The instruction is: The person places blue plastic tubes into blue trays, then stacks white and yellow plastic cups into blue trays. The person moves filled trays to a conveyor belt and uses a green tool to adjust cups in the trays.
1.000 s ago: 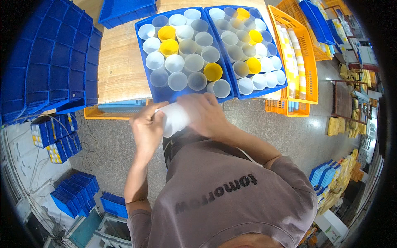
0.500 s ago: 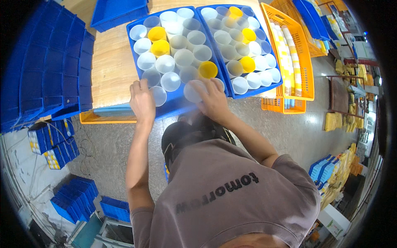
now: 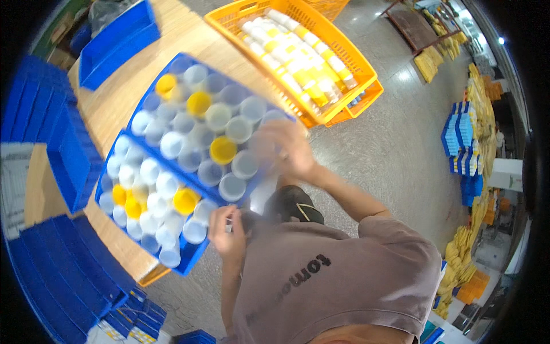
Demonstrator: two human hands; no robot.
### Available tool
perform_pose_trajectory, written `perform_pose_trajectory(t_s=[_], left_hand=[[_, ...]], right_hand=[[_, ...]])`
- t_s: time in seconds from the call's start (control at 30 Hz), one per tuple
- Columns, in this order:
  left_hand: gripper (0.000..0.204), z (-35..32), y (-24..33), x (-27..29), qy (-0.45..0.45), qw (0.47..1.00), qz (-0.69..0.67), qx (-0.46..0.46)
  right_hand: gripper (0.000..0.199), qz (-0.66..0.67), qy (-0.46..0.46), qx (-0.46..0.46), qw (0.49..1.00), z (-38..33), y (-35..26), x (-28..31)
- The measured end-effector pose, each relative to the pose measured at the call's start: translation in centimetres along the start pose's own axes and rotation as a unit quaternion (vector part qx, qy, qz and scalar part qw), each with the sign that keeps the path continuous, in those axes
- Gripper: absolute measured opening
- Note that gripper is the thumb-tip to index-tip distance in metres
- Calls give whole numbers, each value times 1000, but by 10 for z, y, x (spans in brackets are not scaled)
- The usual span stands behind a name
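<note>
Two blue trays stand side by side, a nearer left tray (image 3: 192, 259) and a farther right tray (image 3: 135, 121). Both hold upright, open cups: translucent ones, such as a white cup (image 3: 232, 187), and a few yellow ones, such as a yellow cup (image 3: 223, 149). My left hand (image 3: 228, 232) is closed, its fingers curled beside the facing front corners of the trays; what they hold, if anything, is hidden. At the right end of the farther tray is my right hand (image 3: 289, 150), over its edge cups. Motion smears its fingers, so its grasp cannot be made out.
An orange crate (image 3: 360, 80) with stacks of white and yellow cups stands beyond the trays. An empty blue tray (image 3: 117, 49) lies on the wooden table (image 3: 186, 28). Stacked blue trays (image 3: 71, 266) stand at the left, and yellow bundles (image 3: 458, 255) lie on the right.
My view has swung right, so the trays appear turned and farther left. My right hand has moved from the left tray's front cups to the right tray's end. My left hand has shifted right.
</note>
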State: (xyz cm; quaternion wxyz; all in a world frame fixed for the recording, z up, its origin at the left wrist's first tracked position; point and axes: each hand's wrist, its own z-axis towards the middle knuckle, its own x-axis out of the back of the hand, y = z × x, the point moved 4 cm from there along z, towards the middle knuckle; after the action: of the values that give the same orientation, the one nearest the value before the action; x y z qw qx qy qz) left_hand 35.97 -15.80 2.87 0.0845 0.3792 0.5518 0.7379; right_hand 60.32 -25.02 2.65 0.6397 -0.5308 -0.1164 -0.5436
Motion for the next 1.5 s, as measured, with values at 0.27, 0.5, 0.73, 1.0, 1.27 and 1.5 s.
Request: perform_pose_trajectory(t_s=[0.27,0.5,0.73,1.0,1.27,1.5], left_hand=[[28,58,42,-204,-230,969,71,55],[31,76,79,-246,-216,961,100,143],[28,105,101,-241,-156,968,119,156],[30,154,68,-215,-8,822,-409,396],[44,58,89,-106,-222,724,-512,405],[54,-55,95,23,-80,772,-484,404]], right_hand=[[59,-170,-384,-415,807,-27,447,-9],[69,-54,-184,-518,833,-51,494,-70],[63,206,-166,-423,867,-4,373,28],[64,232,-112,-201,945,-15,224,106],[52,176,-107,165,965,14,77,57],[53,487,-168,8,857,-20,-56,-27]])
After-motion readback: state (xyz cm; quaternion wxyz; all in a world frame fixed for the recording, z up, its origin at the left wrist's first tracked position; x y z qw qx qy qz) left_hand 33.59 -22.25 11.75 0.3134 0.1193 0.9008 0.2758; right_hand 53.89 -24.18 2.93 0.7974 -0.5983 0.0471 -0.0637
